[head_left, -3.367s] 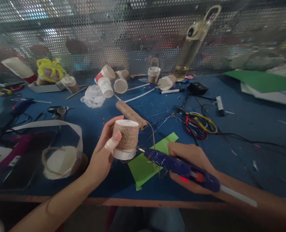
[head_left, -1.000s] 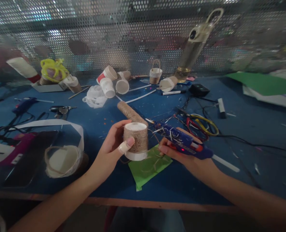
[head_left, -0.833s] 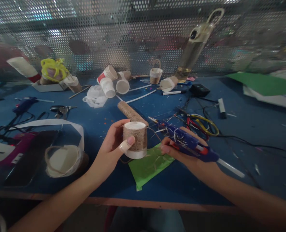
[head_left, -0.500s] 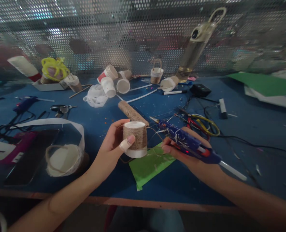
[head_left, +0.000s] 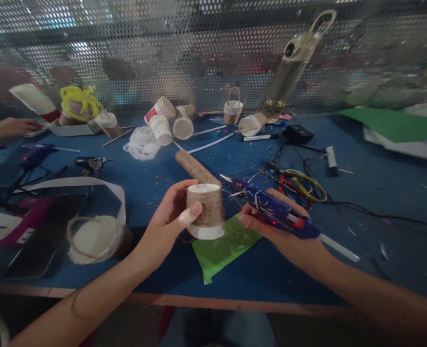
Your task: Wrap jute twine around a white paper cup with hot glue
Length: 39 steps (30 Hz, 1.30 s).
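Twine is wound round most of an upside-down paper cup [head_left: 210,209], whose white rim shows at the bottom. Its side is gripped between the thumb and fingers of my left hand [head_left: 175,209]. My right hand [head_left: 267,217] is wrapped round a blue glue gun [head_left: 271,207], its metal nozzle pointing left just beside the cup's top, apart from it. Behind the cup lies a roll of twine [head_left: 195,166]. Under and right of the cup is a green sheet [head_left: 224,250] on the blue table.
Left of my left arm stand a handled cup [head_left: 94,238] and a dark phone [head_left: 45,238]. Pliers [head_left: 285,185] and cables lie beyond my right hand. Cups [head_left: 161,129] and a bottle [head_left: 287,77] line the back. Another person's hand [head_left: 21,126] reaches in at far left.
The cup in my left hand has shifted slightly right and tilted a little. The glue gun has moved slightly left. Another person's hand has come into view at far left.
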Motion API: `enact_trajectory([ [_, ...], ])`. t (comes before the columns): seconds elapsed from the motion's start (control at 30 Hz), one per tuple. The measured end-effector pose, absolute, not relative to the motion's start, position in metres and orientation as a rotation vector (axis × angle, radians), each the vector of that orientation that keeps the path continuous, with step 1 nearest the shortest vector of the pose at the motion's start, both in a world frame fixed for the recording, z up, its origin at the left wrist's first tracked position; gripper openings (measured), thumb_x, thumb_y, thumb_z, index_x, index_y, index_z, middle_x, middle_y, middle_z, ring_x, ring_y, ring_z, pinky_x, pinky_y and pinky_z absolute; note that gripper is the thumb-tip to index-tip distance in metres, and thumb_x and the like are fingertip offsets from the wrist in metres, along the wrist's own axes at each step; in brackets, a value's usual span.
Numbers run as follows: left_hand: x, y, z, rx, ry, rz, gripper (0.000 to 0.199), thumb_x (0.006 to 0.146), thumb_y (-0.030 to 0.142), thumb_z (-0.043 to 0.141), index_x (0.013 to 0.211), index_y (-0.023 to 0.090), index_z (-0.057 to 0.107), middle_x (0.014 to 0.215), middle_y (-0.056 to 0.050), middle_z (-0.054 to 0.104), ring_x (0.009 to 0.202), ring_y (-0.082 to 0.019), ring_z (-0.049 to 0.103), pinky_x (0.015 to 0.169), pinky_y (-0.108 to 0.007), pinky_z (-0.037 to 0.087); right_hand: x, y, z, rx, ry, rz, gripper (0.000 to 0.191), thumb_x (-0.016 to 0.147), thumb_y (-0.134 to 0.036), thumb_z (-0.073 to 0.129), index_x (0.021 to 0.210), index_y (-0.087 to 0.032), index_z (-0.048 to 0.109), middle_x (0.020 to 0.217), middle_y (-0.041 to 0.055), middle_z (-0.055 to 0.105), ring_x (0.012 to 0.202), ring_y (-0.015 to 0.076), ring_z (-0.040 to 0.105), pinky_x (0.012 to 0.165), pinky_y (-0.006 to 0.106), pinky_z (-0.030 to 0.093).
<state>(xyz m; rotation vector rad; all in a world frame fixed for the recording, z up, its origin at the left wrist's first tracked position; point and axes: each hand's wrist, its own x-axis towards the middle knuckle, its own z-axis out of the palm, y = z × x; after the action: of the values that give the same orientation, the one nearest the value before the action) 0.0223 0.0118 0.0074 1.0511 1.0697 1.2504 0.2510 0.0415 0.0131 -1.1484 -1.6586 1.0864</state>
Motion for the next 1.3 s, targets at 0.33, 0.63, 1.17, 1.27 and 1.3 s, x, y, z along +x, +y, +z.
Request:
enact_trajectory([
  [0.33, 0.0241, 0.0108, 0.0098, 0.973, 1.021, 1.207, 0.036, 0.086, 0.034, 0.071, 0.121, 0.031, 0.064, 0.123, -0.002, 0.066, 0.115, -0.022, 0.059, 0.091, -0.030, 0.047, 0.2487, 0.0408, 0.0103, -1.134, -1.625, 1.109, 0.018, 0.077, -0.031, 0.080, 0.078, -0.025, 0.064, 0.073, -0.0028, 0.069, 0.066, 0.0151, 0.068, 0.059, 0.025, 0.056],
  [0.63, 0.0272, 0.0102, 0.0129, 0.921, 0.944, 1.188, 0.034, 0.084, 0.035, 0.073, 0.117, 0.032, 0.066, 0.117, -0.001, 0.067, 0.107, -0.018, 0.061, 0.085, -0.026, 0.048, 0.2516, 0.0392, 0.0091, -1.125, -1.673, 1.073, 0.018, 0.080, -0.032, 0.077, 0.077, -0.026, 0.061, 0.069, -0.0036, 0.064, 0.061, 0.0148, 0.063, 0.054, 0.027, 0.052],
  [1.17, 0.0268, 0.0116, 0.0129, 0.797, 0.853, 1.047, 0.032, 0.086, 0.037, 0.067, 0.118, 0.031, 0.064, 0.123, -0.004, 0.065, 0.107, -0.025, 0.062, 0.085, -0.033, 0.051, 0.2540, 0.0388, 0.0044, -1.050, -1.684, 1.090, 0.016, 0.079, -0.028, 0.079, 0.084, -0.027, 0.065, 0.078, -0.0034, 0.066, 0.068, 0.0147, 0.063, 0.059, 0.026, 0.052],
  [1.27, 0.0274, 0.0115, 0.0131, 0.782, 0.860, 1.004, 0.039, 0.084, 0.044, 0.068, 0.120, 0.029, 0.063, 0.129, -0.007, 0.063, 0.115, -0.031, 0.059, 0.087, -0.040, 0.051, 0.2540, 0.0373, 0.0049, -1.040, -1.684, 1.063, 0.014, 0.080, -0.026, 0.079, 0.085, -0.028, 0.066, 0.081, -0.0036, 0.068, 0.070, 0.0145, 0.065, 0.062, 0.026, 0.055],
  [1.3, 0.0270, 0.0115, 0.0128, 0.790, 0.870, 1.005, 0.040, 0.083, 0.043, 0.069, 0.120, 0.029, 0.063, 0.131, -0.007, 0.063, 0.116, -0.031, 0.059, 0.087, -0.039, 0.051, 0.2541, 0.0368, 0.0053, -1.034, -1.689, 1.053, 0.013, 0.080, -0.025, 0.078, 0.085, -0.028, 0.066, 0.081, -0.0037, 0.068, 0.070, 0.0143, 0.065, 0.062, 0.026, 0.055],
])
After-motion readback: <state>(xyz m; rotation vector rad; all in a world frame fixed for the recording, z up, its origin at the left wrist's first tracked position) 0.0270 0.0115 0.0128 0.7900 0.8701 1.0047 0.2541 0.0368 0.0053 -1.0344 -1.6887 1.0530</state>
